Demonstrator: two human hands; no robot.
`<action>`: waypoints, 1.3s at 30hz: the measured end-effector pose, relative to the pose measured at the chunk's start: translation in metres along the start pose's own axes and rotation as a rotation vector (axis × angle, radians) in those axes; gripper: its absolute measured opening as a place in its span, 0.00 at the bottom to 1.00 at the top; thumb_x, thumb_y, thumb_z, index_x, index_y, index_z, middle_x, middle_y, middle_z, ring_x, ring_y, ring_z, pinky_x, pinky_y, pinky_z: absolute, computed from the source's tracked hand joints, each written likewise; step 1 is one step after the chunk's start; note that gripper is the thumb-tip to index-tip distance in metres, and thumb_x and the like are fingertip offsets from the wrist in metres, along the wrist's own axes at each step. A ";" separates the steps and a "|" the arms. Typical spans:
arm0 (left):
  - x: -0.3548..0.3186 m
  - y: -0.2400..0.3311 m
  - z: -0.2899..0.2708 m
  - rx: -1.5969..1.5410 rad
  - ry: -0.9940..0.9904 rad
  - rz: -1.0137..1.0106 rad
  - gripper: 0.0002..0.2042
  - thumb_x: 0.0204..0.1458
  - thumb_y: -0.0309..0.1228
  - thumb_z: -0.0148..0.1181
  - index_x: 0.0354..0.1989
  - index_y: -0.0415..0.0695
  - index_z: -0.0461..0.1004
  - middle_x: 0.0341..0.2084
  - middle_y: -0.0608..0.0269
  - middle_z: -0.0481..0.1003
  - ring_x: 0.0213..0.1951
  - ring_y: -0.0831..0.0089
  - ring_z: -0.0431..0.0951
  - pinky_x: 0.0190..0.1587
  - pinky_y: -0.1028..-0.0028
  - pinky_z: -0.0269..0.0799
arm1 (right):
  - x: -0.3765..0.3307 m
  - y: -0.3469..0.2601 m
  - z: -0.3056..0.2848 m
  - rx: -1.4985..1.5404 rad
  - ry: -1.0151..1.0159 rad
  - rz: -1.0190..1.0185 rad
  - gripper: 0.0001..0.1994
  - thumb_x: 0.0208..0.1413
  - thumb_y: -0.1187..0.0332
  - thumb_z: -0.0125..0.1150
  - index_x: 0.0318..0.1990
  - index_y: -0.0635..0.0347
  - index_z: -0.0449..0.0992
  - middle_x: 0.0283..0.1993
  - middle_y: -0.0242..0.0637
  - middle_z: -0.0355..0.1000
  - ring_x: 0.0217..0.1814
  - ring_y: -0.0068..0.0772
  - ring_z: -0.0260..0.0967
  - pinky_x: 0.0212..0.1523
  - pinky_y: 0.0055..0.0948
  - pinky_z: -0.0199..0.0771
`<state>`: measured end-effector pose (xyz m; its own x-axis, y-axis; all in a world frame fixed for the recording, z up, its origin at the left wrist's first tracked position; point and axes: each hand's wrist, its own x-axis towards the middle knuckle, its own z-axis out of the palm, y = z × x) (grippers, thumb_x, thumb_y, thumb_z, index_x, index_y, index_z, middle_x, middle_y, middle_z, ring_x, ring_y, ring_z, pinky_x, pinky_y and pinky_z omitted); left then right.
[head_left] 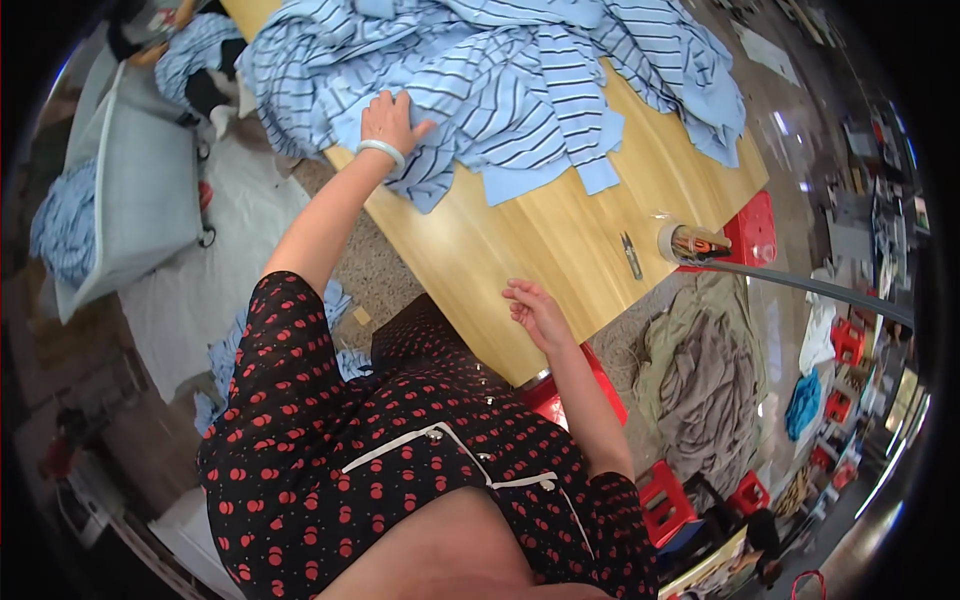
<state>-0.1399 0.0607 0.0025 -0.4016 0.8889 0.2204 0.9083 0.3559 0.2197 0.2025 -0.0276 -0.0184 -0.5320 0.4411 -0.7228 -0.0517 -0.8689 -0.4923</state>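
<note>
Lying spread on the striped cloth, your left grip probably steadies it. Your right grip hangs half-curled, empty, above the bench.

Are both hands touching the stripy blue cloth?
No, only the left hand rests on the striped cloth; the right hand is over the wooden table.

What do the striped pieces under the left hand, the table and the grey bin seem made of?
Striped pieces: matt fabric, perhaps woven; they crease and drape.
Table: wood or wood-look laminate, slightly glossy, given the grain and sheen.
Bin: probably plastic, smooth, with even-coloured walls.
</note>
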 end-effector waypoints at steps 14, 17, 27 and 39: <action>0.055 0.006 0.004 -0.128 -0.040 0.302 0.11 0.48 0.36 0.46 0.22 0.42 0.66 0.23 0.52 0.68 0.26 0.54 0.69 0.27 0.63 0.65 | 0.048 -0.050 0.027 0.003 0.048 -0.058 0.10 0.48 0.69 0.52 0.39 0.59 0.66 0.31 0.30 0.68 0.25 0.15 0.63 0.27 0.14 0.63; 0.039 0.035 -0.041 -0.552 -0.086 0.318 0.09 0.48 0.33 0.45 0.22 0.40 0.64 0.22 0.51 0.66 0.25 0.54 0.68 0.25 0.63 0.62 | 0.055 -0.074 0.023 0.012 0.014 -0.132 0.09 0.48 0.70 0.52 0.39 0.59 0.66 0.31 0.29 0.68 0.25 0.15 0.62 0.27 0.14 0.63; -0.093 0.146 -0.115 -1.011 -0.763 0.914 0.11 0.49 0.36 0.44 0.24 0.42 0.63 0.23 0.57 0.64 0.26 0.58 0.68 0.25 0.66 0.63 | 0.052 -0.167 0.068 0.050 -0.094 -0.323 0.22 0.55 0.54 0.39 0.51 0.61 0.58 0.46 0.36 0.63 0.46 0.28 0.61 0.49 0.28 0.59; -0.066 0.052 -0.004 -1.208 -0.698 -0.380 0.18 0.47 0.42 0.40 0.19 0.39 0.67 0.13 0.58 0.68 0.17 0.73 0.68 0.22 0.74 0.62 | -0.016 -0.173 0.108 -0.064 -0.200 -0.452 0.24 0.41 0.76 0.46 0.51 0.65 0.58 0.44 0.36 0.65 0.43 0.26 0.64 0.45 0.21 0.60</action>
<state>-0.0666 0.0197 0.0034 -0.1328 0.8801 -0.4558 -0.0326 0.4558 0.8895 0.1292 0.0916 0.1311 -0.6206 0.7130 -0.3262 -0.2657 -0.5827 -0.7680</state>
